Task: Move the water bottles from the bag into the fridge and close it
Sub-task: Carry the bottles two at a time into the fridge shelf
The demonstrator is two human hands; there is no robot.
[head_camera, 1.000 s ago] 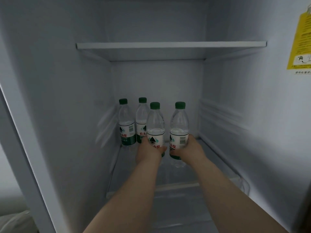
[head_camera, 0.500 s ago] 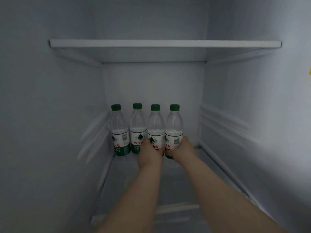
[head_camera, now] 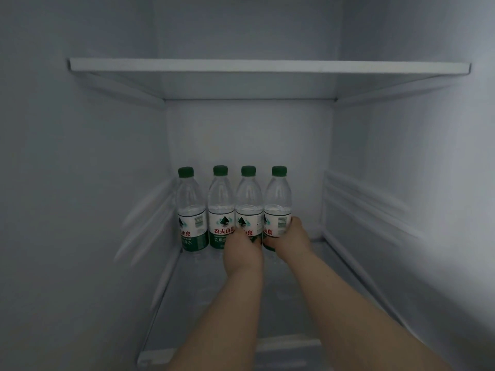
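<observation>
Several clear water bottles with green caps and white-green labels stand in a row at the back of a glass fridge shelf (head_camera: pixel 203 295). My left hand (head_camera: pixel 242 249) grips the third bottle (head_camera: pixel 248 207) low on its label. My right hand (head_camera: pixel 290 238) grips the rightmost bottle (head_camera: pixel 278 204) the same way. The two bottles on the left, the leftmost one (head_camera: pixel 190 210) and the second (head_camera: pixel 221 207), stand free against the back wall. The bag and the fridge door are out of view.
A white shelf (head_camera: pixel 267 66) spans the fridge above the bottles. Ribbed side walls (head_camera: pixel 359 207) close in left and right. To the right of the row, bare glass shelf runs up to the right wall.
Both hands have pushed their bottles deeper, from the shelf's front to the back, into line with the two standing ones. My head has moved closer into the fridge.
</observation>
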